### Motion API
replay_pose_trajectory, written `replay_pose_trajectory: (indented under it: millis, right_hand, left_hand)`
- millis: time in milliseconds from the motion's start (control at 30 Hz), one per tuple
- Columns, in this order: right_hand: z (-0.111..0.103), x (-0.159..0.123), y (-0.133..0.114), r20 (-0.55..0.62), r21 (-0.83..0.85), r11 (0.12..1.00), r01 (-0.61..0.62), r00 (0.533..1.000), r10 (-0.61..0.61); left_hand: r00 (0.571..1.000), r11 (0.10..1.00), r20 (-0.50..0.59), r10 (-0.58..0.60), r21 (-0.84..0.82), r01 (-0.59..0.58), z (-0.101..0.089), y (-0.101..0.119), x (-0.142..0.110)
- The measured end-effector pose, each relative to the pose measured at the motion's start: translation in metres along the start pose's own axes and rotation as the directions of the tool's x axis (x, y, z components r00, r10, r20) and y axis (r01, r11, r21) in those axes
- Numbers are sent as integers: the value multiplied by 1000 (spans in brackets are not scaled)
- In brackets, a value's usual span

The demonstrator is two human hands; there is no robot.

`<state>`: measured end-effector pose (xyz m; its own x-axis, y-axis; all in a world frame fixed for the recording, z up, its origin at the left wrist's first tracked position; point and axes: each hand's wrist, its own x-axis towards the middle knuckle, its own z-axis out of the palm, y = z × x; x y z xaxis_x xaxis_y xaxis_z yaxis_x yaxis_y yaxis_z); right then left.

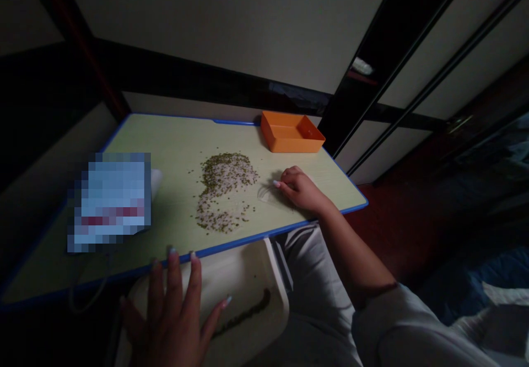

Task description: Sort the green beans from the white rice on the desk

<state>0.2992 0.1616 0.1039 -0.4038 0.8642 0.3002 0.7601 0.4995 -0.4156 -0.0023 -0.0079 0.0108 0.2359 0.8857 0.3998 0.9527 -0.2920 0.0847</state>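
A pile of small green beans mixed with white grains (223,188) lies in the middle of a pale green table with a blue rim (173,141). My right hand (300,189) rests on the table to the right of the pile, fingers curled, fingertips touching a clear, thin object (268,193) I cannot make out. My left hand (169,309) lies flat with fingers spread on a white tray (264,284) held below the table's front edge. A line of green beans (248,313) sits in that tray.
An orange plastic box (291,131) stands at the table's far right corner. A blurred blue-and-white object (111,200) lies on the left part of the table, with a cord (85,290) hanging by the front edge. Dark frames and wall panels stand behind.
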Motion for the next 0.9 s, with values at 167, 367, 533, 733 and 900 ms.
replay_pose_trajectory:
  millis: [167,367,533,733,900]
  right_hand:
    - [7,1,-6,44,-41,999,-15,999,17]
    - [9,4,-14,96,-20,999,39,995,-37]
    - [7,4,-17,132,39,996,76,988,-80]
    - [7,4,-17,132,100,986,131,981,-144]
    - [7,2,-17,123,122,982,141,980,-156]
  left_hand:
    - [1000,1000,20,-21,0,21,0,1,0]
    - [997,999,63,-46,-1,46,-3,1,0]
    - [994,997,87,-67,-25,69,-3,2,1]
    - [999,1000,25,-28,-3,29,-3,3,1]
    - [1000,1000,15,-5,5,5,-2,1,2]
